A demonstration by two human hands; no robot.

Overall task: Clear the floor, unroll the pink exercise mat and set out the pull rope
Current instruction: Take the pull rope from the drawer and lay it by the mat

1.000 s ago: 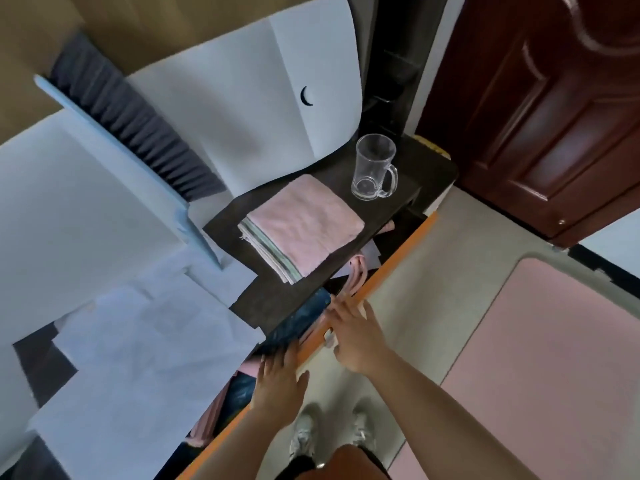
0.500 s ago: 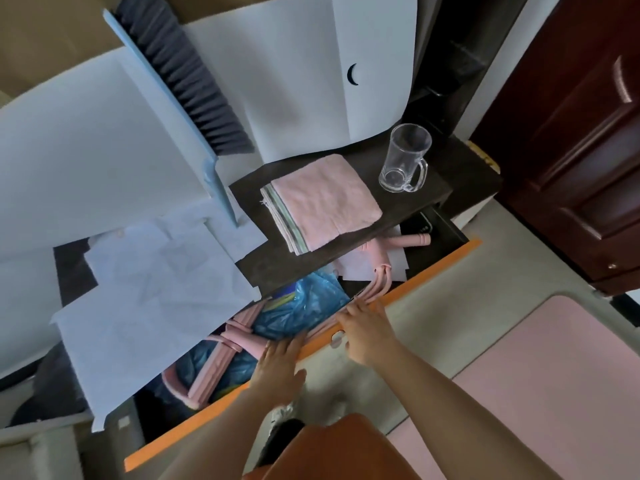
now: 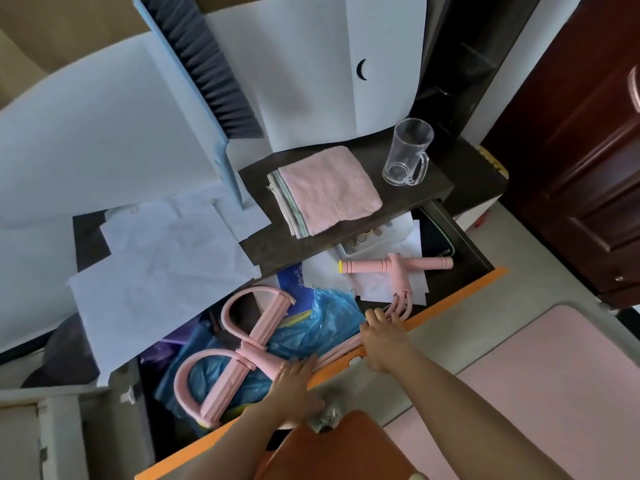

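Both hands on orange front edge of open drawer (image 3: pixel 460 295): left hand (image 3: pixel 294 386) flat, fingers spread, gripping nothing; right hand (image 3: pixel 382 337) curled over edge w/ fingertips touching pink rubber pull rope (image 3: pixel 249 353) inside; pink foam exercise mat (image 3: pixel 554 393) flat on floor, right.

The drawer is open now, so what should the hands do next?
Probably lift out the pink pull rope. It lies uncovered in the open drawer, the left hand already rests by its cords, and the pink mat is already unrolled on the floor.
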